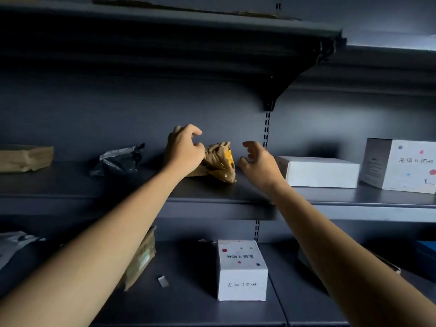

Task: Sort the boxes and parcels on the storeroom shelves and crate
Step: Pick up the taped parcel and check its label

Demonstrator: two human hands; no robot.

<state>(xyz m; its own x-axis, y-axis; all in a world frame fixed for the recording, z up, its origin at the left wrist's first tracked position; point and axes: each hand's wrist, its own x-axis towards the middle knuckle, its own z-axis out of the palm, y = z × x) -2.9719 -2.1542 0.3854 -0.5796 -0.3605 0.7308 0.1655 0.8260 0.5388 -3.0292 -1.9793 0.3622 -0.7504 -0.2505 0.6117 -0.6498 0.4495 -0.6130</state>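
Note:
A crumpled brown paper parcel (220, 161) with a yellow patch lies on the middle shelf (212, 195). My left hand (184, 149) is in front of the parcel's left end, fingers loosely curled, thumb close to its top edge, gripping nothing that I can see. My right hand (256, 161) hovers just right of the parcel, apart from it, fingers relaxed and half curled, holding nothing. On the same shelf are a black plastic parcel (120, 160), a brown parcel (23, 158) at far left, a flat white box (323, 171) and a printed white box (401, 165).
The lower shelf holds a small printed white box (241, 270), a brown parcel (141, 258) partly hidden by my left arm, a grey bag (14, 244) at far left and something blue (427, 253) at far right. A dark upper shelf (165, 27) overhangs.

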